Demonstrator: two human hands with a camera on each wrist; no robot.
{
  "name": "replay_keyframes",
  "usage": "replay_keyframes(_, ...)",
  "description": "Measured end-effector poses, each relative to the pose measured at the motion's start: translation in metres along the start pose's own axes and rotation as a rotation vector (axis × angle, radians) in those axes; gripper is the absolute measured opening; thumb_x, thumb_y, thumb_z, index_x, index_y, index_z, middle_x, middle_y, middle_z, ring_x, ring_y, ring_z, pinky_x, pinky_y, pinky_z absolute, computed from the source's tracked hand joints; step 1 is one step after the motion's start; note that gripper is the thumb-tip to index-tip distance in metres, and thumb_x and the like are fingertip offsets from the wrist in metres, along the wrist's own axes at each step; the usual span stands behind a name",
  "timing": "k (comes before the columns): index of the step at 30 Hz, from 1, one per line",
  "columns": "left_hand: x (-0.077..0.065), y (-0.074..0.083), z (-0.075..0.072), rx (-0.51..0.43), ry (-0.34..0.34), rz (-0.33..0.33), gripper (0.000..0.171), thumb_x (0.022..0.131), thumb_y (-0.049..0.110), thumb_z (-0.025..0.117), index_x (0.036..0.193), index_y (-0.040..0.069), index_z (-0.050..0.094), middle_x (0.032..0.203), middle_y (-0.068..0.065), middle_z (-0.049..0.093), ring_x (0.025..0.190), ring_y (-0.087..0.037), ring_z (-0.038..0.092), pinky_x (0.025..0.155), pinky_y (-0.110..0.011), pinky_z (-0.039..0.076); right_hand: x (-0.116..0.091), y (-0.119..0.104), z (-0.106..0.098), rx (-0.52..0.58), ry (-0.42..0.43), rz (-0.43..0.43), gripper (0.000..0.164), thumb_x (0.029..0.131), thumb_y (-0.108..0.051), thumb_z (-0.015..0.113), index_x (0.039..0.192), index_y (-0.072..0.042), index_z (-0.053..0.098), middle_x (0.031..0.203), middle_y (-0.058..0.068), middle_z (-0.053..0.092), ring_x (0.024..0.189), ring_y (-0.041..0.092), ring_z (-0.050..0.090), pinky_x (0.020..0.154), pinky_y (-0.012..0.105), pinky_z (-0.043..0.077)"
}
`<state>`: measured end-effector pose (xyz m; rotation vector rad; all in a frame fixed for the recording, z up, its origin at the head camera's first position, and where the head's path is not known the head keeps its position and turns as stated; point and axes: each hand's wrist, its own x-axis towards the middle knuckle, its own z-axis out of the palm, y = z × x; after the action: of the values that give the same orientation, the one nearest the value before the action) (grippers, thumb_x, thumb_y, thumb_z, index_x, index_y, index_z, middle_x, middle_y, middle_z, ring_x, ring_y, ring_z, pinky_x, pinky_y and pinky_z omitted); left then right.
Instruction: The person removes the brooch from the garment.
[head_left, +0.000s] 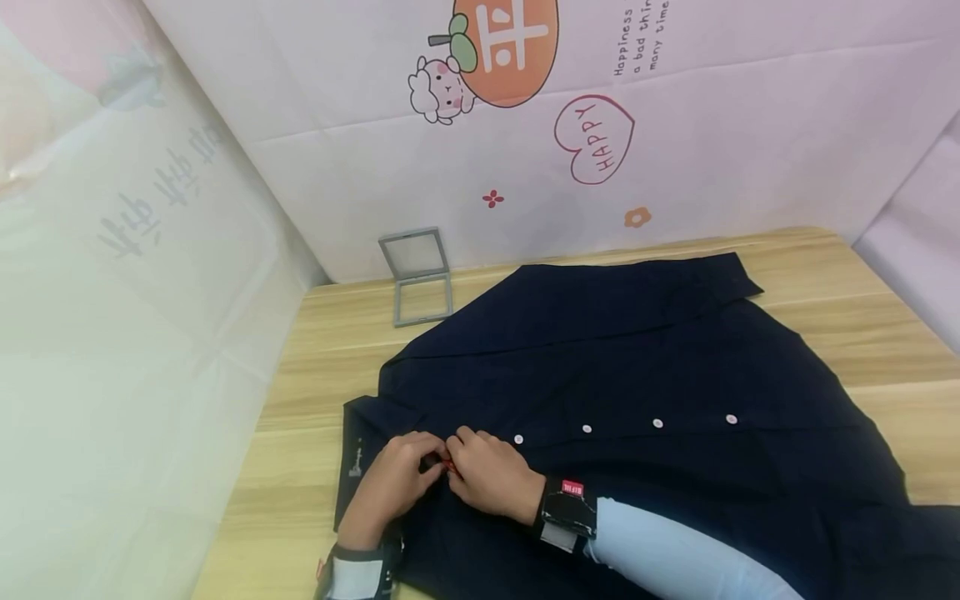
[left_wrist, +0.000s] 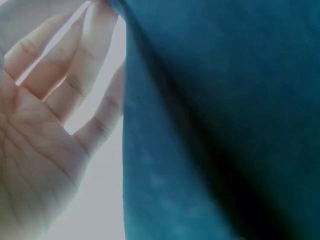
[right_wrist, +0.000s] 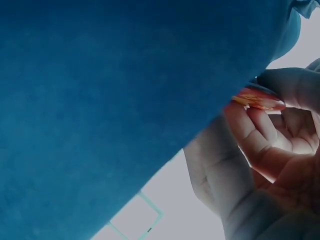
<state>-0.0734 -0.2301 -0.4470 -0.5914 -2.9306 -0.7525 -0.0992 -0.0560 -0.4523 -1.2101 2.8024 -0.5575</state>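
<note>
A navy shirt (head_left: 637,367) lies spread out, with several white buttons (head_left: 587,429) along its front. My left hand (head_left: 397,475) is at the shirt's left part, thumb and forefinger bent together at a small flat red-orange piece (right_wrist: 260,100) with yellow marks. Its kind is unclear; it lies against the cloth edge in the right wrist view. Close beside it, my right hand (head_left: 491,475) grips the shirt cloth, fingertips by the same piece. Cloth fills much of both wrist views and hides part of the fingertips.
Behind the shirt's left side, a hinged grey-framed clear case (head_left: 423,300) stands open. The wood-grain table (head_left: 288,417) meets a pink printed cloth (head_left: 345,167) at the back and a pale sheet (head_left: 150,375) at the left.
</note>
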Motion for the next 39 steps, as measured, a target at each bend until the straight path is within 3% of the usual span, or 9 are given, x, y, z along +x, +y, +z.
replay_keyframes(8, -0.0001, 0.0000, 0.0009, 0.023, 0.026, 0.023, 0.016, 0.078, 0.001, 0.079, 0.085, 0.013, 0.071, 0.086, 0.003, 0.069, 0.069, -0.005, 0.056, 0.061, -0.019, 0.047, 0.0023, -0.0045, 0.0008, -0.025, 0.030, 0.033, 0.008, 0.087, -0.017, 0.069, 0.085, -0.013, 0.062, 0.078, -0.001, 0.055, 0.058, 0.006, 0.048, 0.049, 0.017, 0.039)
replay_keyframes(21, -0.0006, -0.0017, 0.0015, 0.006, 0.037, 0.032, 0.016, 0.078, 0.002, 0.080, 0.086, 0.013, 0.072, 0.088, 0.002, 0.071, 0.069, -0.006, 0.058, 0.061, -0.018, 0.048, 0.0026, -0.0033, -0.0013, -0.018, 0.038, -0.004, 0.009, 0.086, -0.012, 0.070, 0.081, -0.013, 0.062, 0.072, -0.001, 0.059, 0.058, 0.006, 0.054, 0.048, 0.015, 0.039)
replay_keyframes(32, -0.0005, -0.0018, 0.0026, -0.014, 0.037, 0.027, 0.015, 0.079, 0.003, 0.079, 0.087, 0.012, 0.072, 0.088, 0.001, 0.071, 0.069, -0.006, 0.060, 0.061, -0.017, 0.049, 0.0023, -0.0023, -0.0018, -0.022, 0.039, -0.014, 0.015, 0.086, -0.011, 0.069, 0.074, -0.014, 0.062, 0.063, -0.003, 0.054, 0.048, 0.003, 0.046, 0.042, 0.013, 0.031)
replay_keyframes(39, -0.0004, -0.0014, 0.0025, -0.012, 0.041, 0.029, 0.015, 0.079, 0.003, 0.079, 0.088, 0.012, 0.072, 0.088, 0.001, 0.071, 0.070, -0.007, 0.061, 0.062, -0.018, 0.050, 0.0019, -0.0024, -0.0009, -0.040, 0.053, -0.026, 0.015, 0.085, -0.012, 0.070, 0.074, -0.014, 0.062, 0.063, -0.002, 0.054, 0.049, 0.004, 0.047, 0.042, 0.013, 0.032)
